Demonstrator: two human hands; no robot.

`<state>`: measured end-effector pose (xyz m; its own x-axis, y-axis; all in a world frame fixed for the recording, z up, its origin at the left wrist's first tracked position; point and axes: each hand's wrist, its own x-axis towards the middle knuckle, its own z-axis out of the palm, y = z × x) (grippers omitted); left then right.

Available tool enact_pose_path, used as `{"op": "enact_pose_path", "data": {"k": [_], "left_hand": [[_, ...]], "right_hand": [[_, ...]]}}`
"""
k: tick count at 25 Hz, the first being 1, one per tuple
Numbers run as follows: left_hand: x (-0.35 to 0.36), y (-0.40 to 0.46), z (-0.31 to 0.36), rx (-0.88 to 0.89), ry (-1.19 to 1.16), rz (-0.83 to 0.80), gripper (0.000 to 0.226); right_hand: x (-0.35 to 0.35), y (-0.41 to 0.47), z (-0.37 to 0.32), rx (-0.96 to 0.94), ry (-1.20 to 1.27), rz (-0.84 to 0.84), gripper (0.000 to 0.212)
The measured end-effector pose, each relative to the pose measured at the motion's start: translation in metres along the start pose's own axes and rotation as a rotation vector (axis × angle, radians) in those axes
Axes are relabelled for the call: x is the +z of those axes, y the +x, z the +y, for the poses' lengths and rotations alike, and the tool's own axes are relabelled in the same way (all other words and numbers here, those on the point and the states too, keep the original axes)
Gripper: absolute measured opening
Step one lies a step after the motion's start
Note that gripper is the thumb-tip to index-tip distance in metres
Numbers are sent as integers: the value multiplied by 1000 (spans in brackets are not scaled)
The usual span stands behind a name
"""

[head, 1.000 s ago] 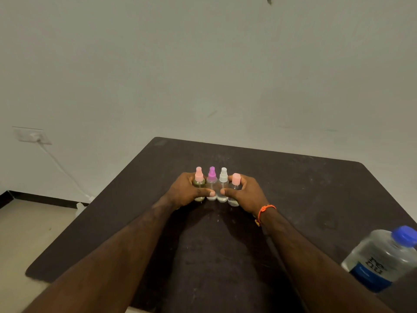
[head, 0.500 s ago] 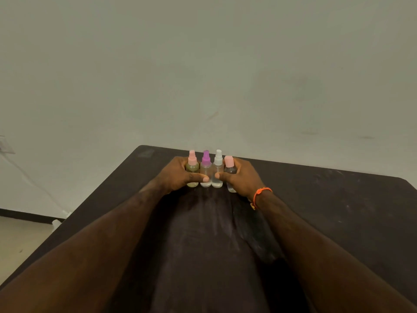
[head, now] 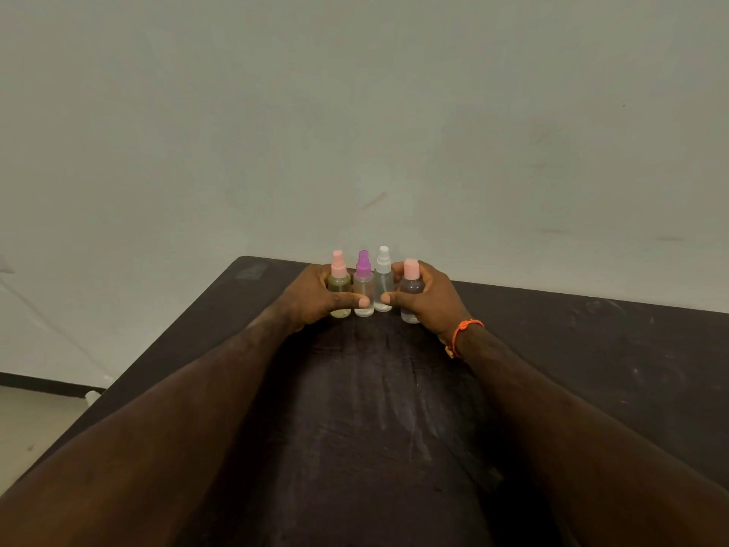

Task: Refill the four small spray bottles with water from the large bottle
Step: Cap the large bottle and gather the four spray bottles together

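Note:
Several small clear spray bottles stand upright in a row near the far edge of the dark table (head: 591,349). From the left they are a pink-topped yellowish bottle (head: 339,284), a purple-topped bottle (head: 363,286), a white-topped bottle (head: 383,280) and a pink-capped bottle (head: 411,286). My left hand (head: 315,296) curls round the two left bottles, thumb across their fronts. My right hand (head: 428,300) curls round the two right bottles, thumb pointing left. The large bottle is out of view.
A pale wall rises right behind the table's far edge. The floor and a dark skirting board (head: 39,382) lie to the left, with a small white object (head: 92,395) on the floor by the table's left edge.
Both hands have pushed the row of bottles away from me toward the far edge. The view has shifted, so the large bottle and the wall socket have left the frame.

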<state>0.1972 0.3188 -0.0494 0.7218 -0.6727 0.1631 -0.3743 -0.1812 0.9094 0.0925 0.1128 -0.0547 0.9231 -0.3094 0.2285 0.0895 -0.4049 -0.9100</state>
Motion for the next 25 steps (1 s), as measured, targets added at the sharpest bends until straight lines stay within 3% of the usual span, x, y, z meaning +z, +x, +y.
{"op": "enact_pose_path", "data": {"k": [12,17,19,21,25], "left_hand": [[0,2,-5,-43,10,30,35],[0,-12,-1,-83,-23,102,62],[0,-27,-1,-125,87,175,81],[2,-46,-4,-191,284,279,100],[16,-102,20,-205,671,359,100]], "right_hand": [[-7,-1,1,60,-81,-33,59],[-5,-11,-1,57,-143,-24,77],[-8,-20,-5,69,-216,-10,82],[-13,-32,-12,100,-440,19,92],[-22,-74,-37,53,-707,62,86]]}}
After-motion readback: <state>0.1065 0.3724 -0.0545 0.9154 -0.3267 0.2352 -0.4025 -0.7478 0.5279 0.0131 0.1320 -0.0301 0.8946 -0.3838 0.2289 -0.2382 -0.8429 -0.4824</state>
